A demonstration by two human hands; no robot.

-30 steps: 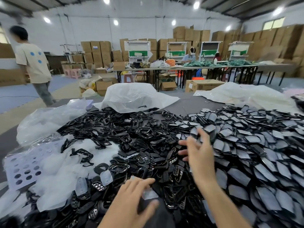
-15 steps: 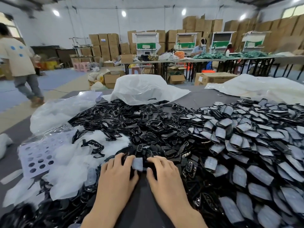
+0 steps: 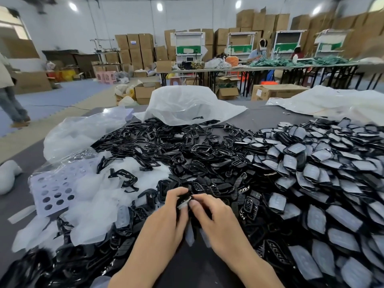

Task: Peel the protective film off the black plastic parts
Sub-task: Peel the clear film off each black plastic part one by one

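Both my hands meet over the middle of the dark table, holding one small black plastic part [image 3: 184,199] with whitish film on it. My left hand [image 3: 166,223] grips the part from the left, fingers curled round it. My right hand [image 3: 214,219] pinches it at its right edge with thumb and fingertips. A heap of film-covered black parts [image 3: 324,183] spreads across the right of the table. A pile of bare black parts and frames [image 3: 187,150] lies in the centre and runs down to the near left.
Peeled film scraps [image 3: 93,208] and a perforated lilac sheet [image 3: 54,190] lie at the left. Clear plastic bags [image 3: 191,104] sit at the table's far side. A bare dark strip of table [image 3: 197,267] runs between my forearms. People work at distant tables.
My right hand came back from the film-covered heap and joined my left. Both now hold one part closer together, its film edge lifted between the fingertips. The view tilted and shifted.
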